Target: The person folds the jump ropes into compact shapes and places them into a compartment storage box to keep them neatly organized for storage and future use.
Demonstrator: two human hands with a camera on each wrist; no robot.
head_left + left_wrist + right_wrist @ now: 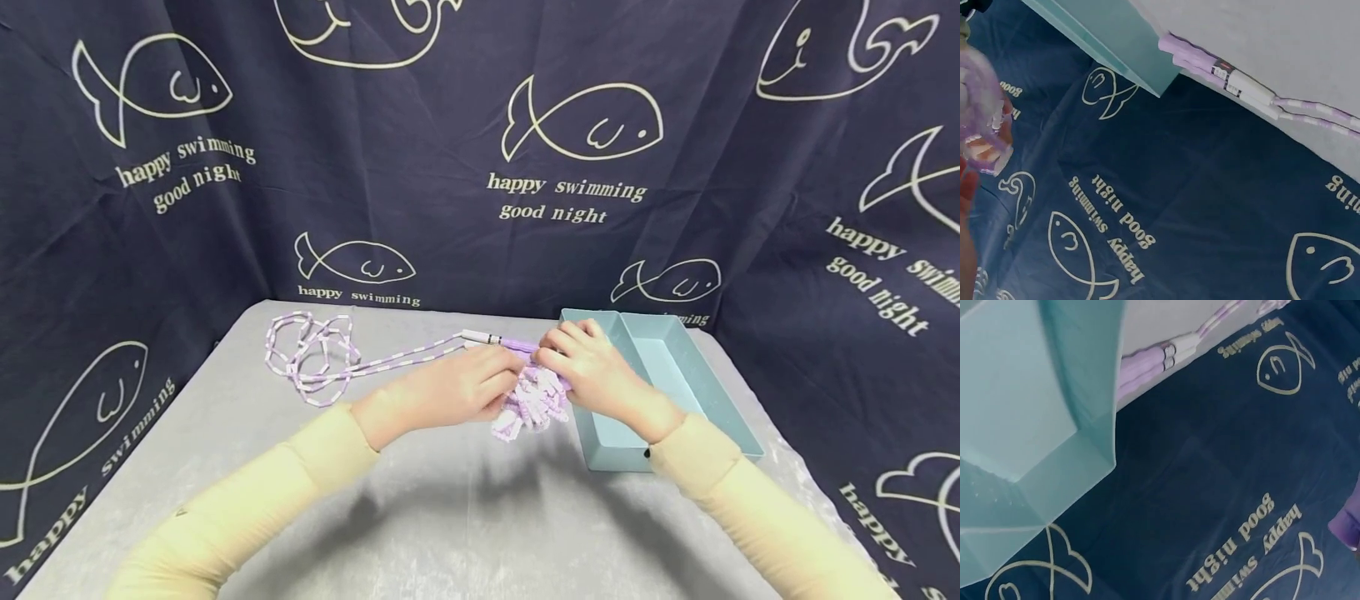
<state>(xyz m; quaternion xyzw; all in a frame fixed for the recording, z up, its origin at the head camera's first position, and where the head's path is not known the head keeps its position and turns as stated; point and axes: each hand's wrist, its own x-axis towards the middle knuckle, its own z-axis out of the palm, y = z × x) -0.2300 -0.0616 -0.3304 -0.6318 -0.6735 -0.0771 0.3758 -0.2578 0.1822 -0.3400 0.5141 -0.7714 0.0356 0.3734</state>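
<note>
A bunch of soft, curly lilac-and-white strips [531, 404] hangs between the two hands above the table; its exact kind is unclear. My left hand [480, 383] pinches its left side with curled fingers. The right hand [581, 358] grips its upper right part, where the fingers hide some of it. Along the left wrist view's edge, the left hand [966, 206] and a pale lilac part of the bunch [979, 112] show. A purple piece [1349, 519] pokes in at the right wrist view's edge. Behind the hands lies a jump rope's handles [517, 343], lilac and white.
The jump rope's beaded purple-and-white cord [311, 358] lies looped at the table's back left. On the right stands a teal divided tray [731, 408], partly under the right forearm. A dark blue fish-print curtain [450, 167] surrounds the grey table [420, 517].
</note>
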